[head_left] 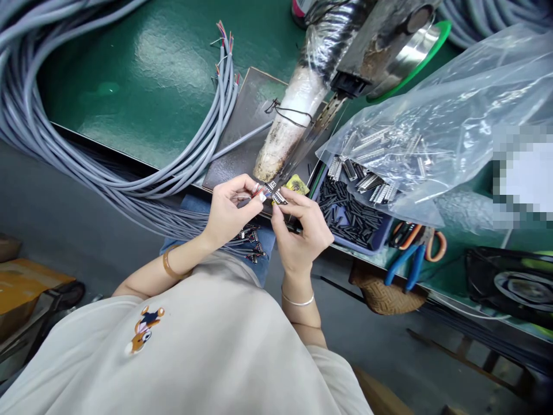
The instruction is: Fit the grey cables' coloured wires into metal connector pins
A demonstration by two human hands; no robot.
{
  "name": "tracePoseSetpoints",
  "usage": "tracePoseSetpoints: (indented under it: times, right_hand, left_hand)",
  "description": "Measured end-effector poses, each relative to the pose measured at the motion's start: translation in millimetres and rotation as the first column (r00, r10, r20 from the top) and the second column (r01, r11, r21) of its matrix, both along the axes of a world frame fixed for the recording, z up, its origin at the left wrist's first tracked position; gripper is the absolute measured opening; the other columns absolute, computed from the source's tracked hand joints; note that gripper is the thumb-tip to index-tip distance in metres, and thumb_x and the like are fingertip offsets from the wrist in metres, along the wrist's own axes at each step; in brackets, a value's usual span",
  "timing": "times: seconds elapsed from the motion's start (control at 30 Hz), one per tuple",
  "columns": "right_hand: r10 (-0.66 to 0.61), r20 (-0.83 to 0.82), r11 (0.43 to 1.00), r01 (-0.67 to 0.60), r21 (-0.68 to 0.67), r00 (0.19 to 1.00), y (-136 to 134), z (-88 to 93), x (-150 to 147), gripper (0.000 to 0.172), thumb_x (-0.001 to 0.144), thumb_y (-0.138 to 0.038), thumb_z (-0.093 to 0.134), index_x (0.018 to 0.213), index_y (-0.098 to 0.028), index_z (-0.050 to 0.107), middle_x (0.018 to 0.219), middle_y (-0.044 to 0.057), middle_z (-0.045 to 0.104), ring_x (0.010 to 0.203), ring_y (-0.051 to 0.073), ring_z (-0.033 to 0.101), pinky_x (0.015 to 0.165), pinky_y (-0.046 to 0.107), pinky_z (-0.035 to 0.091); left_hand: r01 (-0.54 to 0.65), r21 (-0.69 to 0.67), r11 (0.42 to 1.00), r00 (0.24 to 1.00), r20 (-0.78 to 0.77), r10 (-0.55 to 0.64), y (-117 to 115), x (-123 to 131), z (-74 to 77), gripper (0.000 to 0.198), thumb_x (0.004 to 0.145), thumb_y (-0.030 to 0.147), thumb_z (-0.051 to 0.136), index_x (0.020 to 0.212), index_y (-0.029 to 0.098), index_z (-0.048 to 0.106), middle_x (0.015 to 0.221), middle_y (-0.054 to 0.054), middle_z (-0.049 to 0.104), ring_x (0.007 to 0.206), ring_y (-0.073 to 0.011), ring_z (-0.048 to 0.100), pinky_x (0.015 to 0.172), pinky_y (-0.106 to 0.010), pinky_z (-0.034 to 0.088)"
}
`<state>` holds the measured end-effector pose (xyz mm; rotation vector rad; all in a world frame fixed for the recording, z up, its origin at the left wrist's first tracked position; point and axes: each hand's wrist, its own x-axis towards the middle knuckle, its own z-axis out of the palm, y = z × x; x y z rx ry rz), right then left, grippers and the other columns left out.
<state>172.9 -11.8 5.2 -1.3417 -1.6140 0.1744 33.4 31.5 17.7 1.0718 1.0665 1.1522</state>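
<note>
My left hand (pixel 230 212) pinches the thin coloured wires (pixel 258 190) at the end of a grey cable. Between the fingertips of my right hand (pixel 305 226) is a small multi-pin connector (pixel 279 197), held close to the wires. Just above the connector comes down the thin metal shaft of what looks like a mounted soldering iron (pixel 317 128). Beside it, a plastic-wrapped tube (pixel 283 124) ends near my fingertips. Whether wires and connector touch is too small to tell. Several cables with connectors on their ends (pixel 254 245) lie across my lap.
A thick bundle of grey cables (pixel 32 104) hangs over the green table (pixel 164 52) at left. On the right stand a blue tray (pixel 374 248) of black sleeves and a clear bag (pixel 432 127) of connectors. Pliers (pixel 415 253) lie at the table edge.
</note>
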Motion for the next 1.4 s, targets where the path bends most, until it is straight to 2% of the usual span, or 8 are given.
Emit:
tracePoseSetpoints:
  times: [0.47, 0.63, 0.77, 0.9, 1.0, 1.1, 1.2, 1.4]
  right_hand:
    - [0.034, 0.162, 0.998, -0.042, 0.051, 0.986, -5.2, -1.9, 8.3, 0.015, 0.089, -0.011, 0.068, 0.091, -0.024, 0.061, 0.104, 0.004, 0.080, 0.096, 0.017, 0.078, 0.080, 0.028, 0.063]
    - [-0.015, 0.196, 0.998, 0.003, 0.064, 0.980, -12.5, 0.9, 5.5, 0.012, 0.089, -0.014, 0.068, 0.089, -0.024, 0.063, 0.101, 0.004, 0.081, 0.089, 0.017, 0.079, 0.075, 0.028, 0.063]
    - [-0.020, -0.051, 0.989, 0.012, -0.146, 0.999, -16.9, 4.1, 3.2, 0.010, 0.091, -0.020, 0.067, 0.084, -0.023, 0.060, 0.095, 0.002, 0.080, 0.085, 0.015, 0.078, 0.072, 0.026, 0.064]
    - [-0.011, -0.275, 0.918, -0.100, -0.384, 0.961, -19.3, 10.2, 3.9, 0.013, 0.093, -0.027, 0.066, 0.084, -0.021, 0.058, 0.091, 0.002, 0.078, 0.081, 0.014, 0.077, 0.072, 0.026, 0.065]
    - [-0.148, -0.273, 0.970, 0.085, -0.229, 0.951, -25.3, 16.8, 4.4, 0.009, 0.095, -0.030, 0.063, 0.093, -0.022, 0.061, 0.084, 0.000, 0.074, 0.065, 0.012, 0.072, 0.057, 0.023, 0.058]
    - [-0.264, -0.242, 0.964, 0.259, -0.052, 0.934, -33.0, 24.9, 4.9, 0.013, 0.095, -0.034, 0.063, 0.094, -0.022, 0.067, 0.067, -0.004, 0.062, 0.045, 0.007, 0.053, 0.040, 0.022, 0.038]
    - [-0.192, -0.183, 0.964, 0.151, -0.217, 0.964, -34.4, 32.2, 4.7, 0.013, 0.090, -0.033, 0.069, 0.097, -0.023, 0.074, 0.061, -0.006, 0.053, 0.044, 0.005, 0.036, 0.041, 0.023, 0.027]
    - [0.017, -0.266, 0.907, -0.127, -0.401, 0.964, -19.8, 36.7, -1.2, 0.012, 0.085, -0.026, 0.072, 0.095, -0.021, 0.077, 0.082, 0.000, 0.068, 0.047, 0.003, 0.031, 0.042, 0.023, 0.022]
  left_hand:
    - [0.056, -0.053, 0.997, 0.995, -0.076, -0.060, -5.3, -2.4, -3.8, 0.017, 0.072, 0.019, 0.068, 0.065, 0.016, 0.053, 0.064, 0.003, 0.056, 0.058, -0.0059, 0.047, 0.055, -0.019, 0.038]
    - [0.106, -0.083, 0.991, 0.994, 0.013, -0.105, -10.0, -7.8, -1.1, 0.012, 0.071, 0.017, 0.070, 0.077, 0.016, 0.059, 0.064, 0.004, 0.061, 0.057, -0.0055, 0.053, 0.056, -0.017, 0.043]
    - [0.154, -0.134, 0.979, 0.981, 0.138, -0.136, -13.9, -15.2, 5.0, 0.015, 0.068, 0.013, 0.069, 0.081, 0.016, 0.061, 0.064, 0.005, 0.063, 0.049, -0.0039, 0.052, 0.048, -0.015, 0.042]
    - [0.234, -0.188, 0.954, 0.957, 0.217, -0.192, -18.6, -20.5, 11.7, 0.013, 0.068, 0.014, 0.071, 0.079, 0.015, 0.063, 0.064, 0.001, 0.068, 0.049, -0.0059, 0.057, 0.048, -0.017, 0.047]
    - [0.258, -0.227, 0.939, 0.946, 0.257, -0.198, -21.1, -21.4, 12.8, 0.015, 0.067, 0.014, 0.073, 0.079, 0.015, 0.064, 0.064, 0.001, 0.069, 0.045, -0.0041, 0.052, 0.044, -0.016, 0.043]
    - [0.232, -0.240, 0.942, 0.945, 0.284, -0.161, -22.3, -20.4, 9.9, 0.014, 0.064, 0.011, 0.073, 0.075, 0.015, 0.065, 0.063, 0.003, 0.067, 0.045, -0.0022, 0.047, 0.041, -0.014, 0.036]
    - [0.231, -0.225, 0.946, 0.941, 0.298, -0.159, -23.2, -19.6, 6.8, 0.012, 0.064, 0.010, 0.072, 0.073, 0.015, 0.066, 0.061, 0.004, 0.065, 0.047, -0.0023, 0.047, 0.044, -0.014, 0.036]
    - [0.266, -0.197, 0.944, 0.946, 0.242, -0.216, -26.8, -19.7, 7.5, 0.012, 0.064, 0.013, 0.073, 0.073, 0.015, 0.064, 0.063, 0.003, 0.063, 0.054, -0.0053, 0.053, 0.053, -0.017, 0.042]
